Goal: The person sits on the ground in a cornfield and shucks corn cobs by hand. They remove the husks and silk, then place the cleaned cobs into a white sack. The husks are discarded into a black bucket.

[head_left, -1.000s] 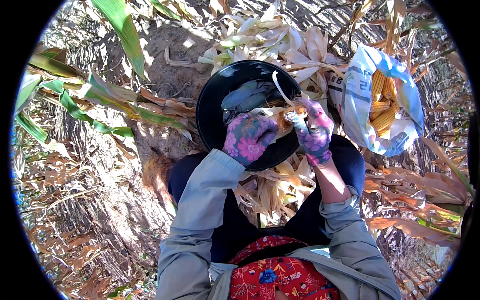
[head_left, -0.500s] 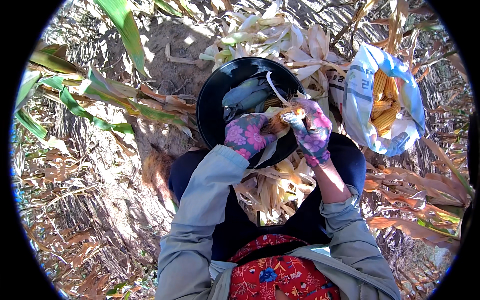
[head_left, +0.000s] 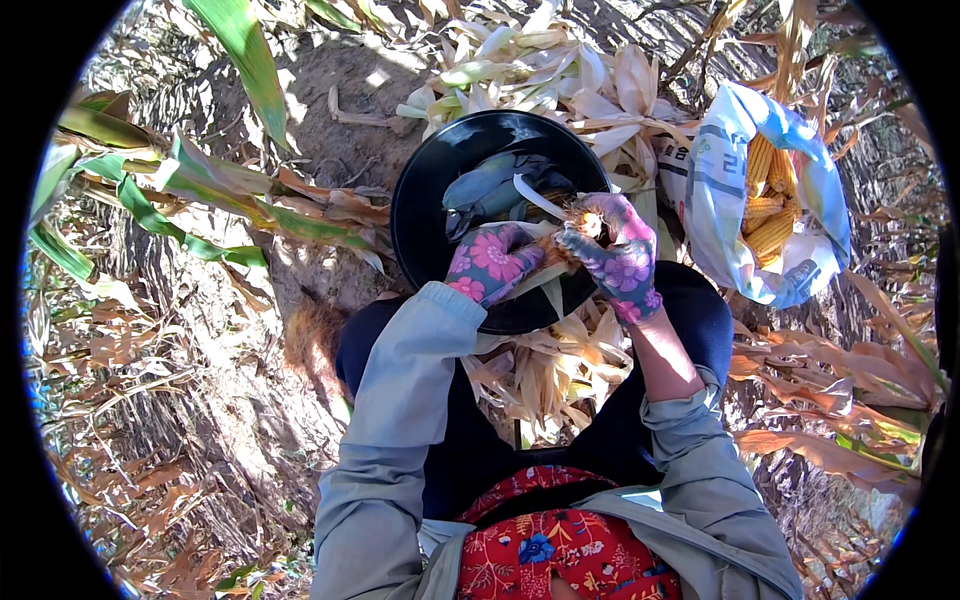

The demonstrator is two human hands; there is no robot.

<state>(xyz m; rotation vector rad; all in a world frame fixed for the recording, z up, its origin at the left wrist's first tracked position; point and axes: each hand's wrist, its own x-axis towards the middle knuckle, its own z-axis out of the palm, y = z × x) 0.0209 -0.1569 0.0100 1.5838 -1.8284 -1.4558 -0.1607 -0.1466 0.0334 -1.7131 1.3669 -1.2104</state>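
My left hand [head_left: 492,262], in a grey glove with pink flowers, is closed around the lower part of an ear of corn [head_left: 590,226] with brown silk and dry husk on it. In a matching glove, my right hand [head_left: 620,262] grips the other end of the same ear. A pale strip of husk [head_left: 538,197] sticks out from it to the upper left. Both hands are over a round black basin [head_left: 418,236] between my knees. Long grey-blue shapes [head_left: 485,187] lie inside the basin in shadow; their kind is unclear.
At the right stands an open white and blue bag [head_left: 717,190] with several yellow husked ears [head_left: 768,225] in it. Pale stripped husks [head_left: 540,60] pile up beyond the basin, and more husks [head_left: 555,375] lie between my legs. Green and dry corn leaves [head_left: 215,200] stretch in from the left.
My right hand has turned the ear so its pale end faces up more. The husk strip has swung lower and to the left. My left hand has shifted slightly left.
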